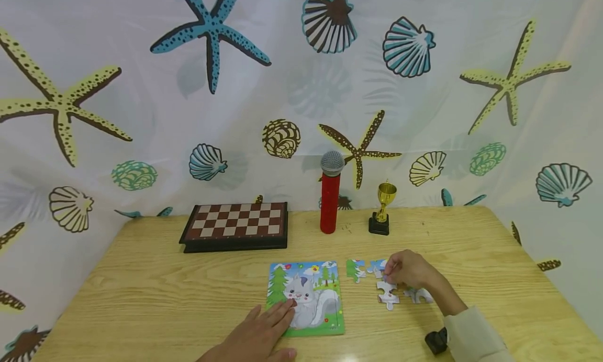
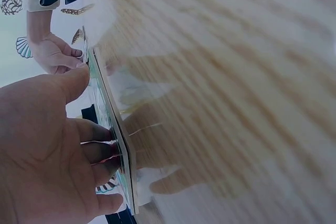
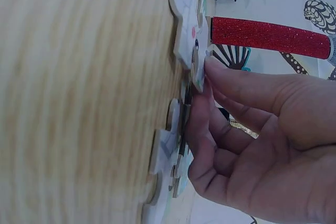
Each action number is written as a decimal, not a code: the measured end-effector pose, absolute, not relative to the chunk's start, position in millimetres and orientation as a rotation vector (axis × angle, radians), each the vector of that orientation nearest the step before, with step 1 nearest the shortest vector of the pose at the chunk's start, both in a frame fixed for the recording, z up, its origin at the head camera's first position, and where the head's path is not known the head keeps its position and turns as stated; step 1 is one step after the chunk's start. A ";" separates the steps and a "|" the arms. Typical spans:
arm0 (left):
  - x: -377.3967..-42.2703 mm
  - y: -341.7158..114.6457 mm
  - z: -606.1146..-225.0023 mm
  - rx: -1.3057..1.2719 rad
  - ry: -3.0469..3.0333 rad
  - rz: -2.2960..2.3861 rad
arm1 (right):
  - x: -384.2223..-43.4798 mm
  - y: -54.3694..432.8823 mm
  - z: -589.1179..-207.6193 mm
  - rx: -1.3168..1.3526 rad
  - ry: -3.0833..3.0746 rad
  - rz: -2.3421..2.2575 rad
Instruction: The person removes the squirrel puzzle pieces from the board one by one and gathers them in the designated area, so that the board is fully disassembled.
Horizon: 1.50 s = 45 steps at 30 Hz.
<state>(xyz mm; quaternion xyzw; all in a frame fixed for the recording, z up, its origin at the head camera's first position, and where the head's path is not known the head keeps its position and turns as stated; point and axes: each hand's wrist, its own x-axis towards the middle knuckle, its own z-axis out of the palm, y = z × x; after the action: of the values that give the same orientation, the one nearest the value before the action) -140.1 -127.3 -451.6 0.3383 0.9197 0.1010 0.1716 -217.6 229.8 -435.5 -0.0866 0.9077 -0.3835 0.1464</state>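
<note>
A square squirrel picture board (image 1: 308, 294) lies flat on the wooden table. My left hand (image 1: 264, 328) rests on its lower left part with the fingers stretched out; in the left wrist view those fingers (image 2: 100, 153) lie over the board's face. To the right of the board, my right hand (image 1: 411, 269) pinches a jigsaw piece (image 3: 198, 74) between thumb and index finger, close above the table. Around it lie other pieces: a tree piece (image 1: 354, 269), a white piece with a pink cheek spot (image 1: 388, 299), and a grey and white piece (image 1: 418, 295) partly under the hand.
Behind the board stand a checkered game box (image 1: 235, 221), a red microphone (image 1: 330, 205) and a small gold trophy (image 1: 383, 207). A curtain (image 1: 292, 189) with starfish and shells hangs behind the table. A black device (image 1: 436, 341) sits by my right sleeve.
</note>
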 end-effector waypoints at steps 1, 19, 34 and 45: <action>-140.1 -127.2 -451.7 0.959 2.609 0.285 | -217.1 229.4 -435.9 -0.246 2.622 -1.102; -140.3 -123.3 -445.1 0.930 2.574 0.334 | -223.9 211.8 -428.2 -0.242 2.762 -1.014; -135.3 -128.6 -448.7 0.956 2.582 0.273 | -241.1 147.8 -439.5 -0.643 2.403 -1.297; -127.5 -136.6 -450.4 0.961 2.573 0.221 | -237.2 93.8 -449.3 -0.661 2.347 -1.299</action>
<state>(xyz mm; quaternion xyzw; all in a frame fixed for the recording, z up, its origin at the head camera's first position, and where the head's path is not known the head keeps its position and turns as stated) -127.5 -136.6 -450.4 0.3421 0.9165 0.0786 0.1918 -237.2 93.8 -449.3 -0.2349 0.8342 -0.4619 0.1884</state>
